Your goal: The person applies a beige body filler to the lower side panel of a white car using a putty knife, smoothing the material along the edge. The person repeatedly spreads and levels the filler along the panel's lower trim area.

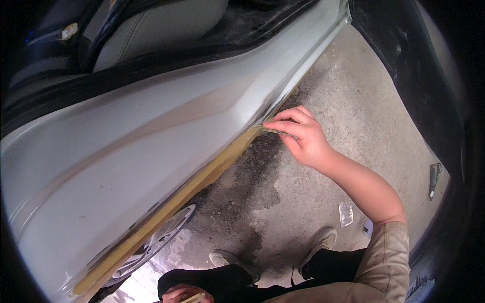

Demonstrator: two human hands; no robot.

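Observation:
Yellow-tan masking tape [202,175] runs along the lower edge of a silver car body panel [136,161]. At the far end of that tape, my right hand [307,136] pinches a thin, pale strip of tape [272,131] between thumb and fingers, close beside the panel's edge. My left hand [177,294] shows only in part at the bottom edge of the view, low in front of my dark trousers. Its fingers are curled round a small pale yellowish thing [194,298], whose kind I cannot make out.
A car seat [161,30] lies beyond the panel at upper left. The dark inner side of an open door [409,65] borders the right. On the concrete floor [303,192] are a clear plastic bag [345,214] and a small black device [434,180]. A wheel [156,245] shows below the tape.

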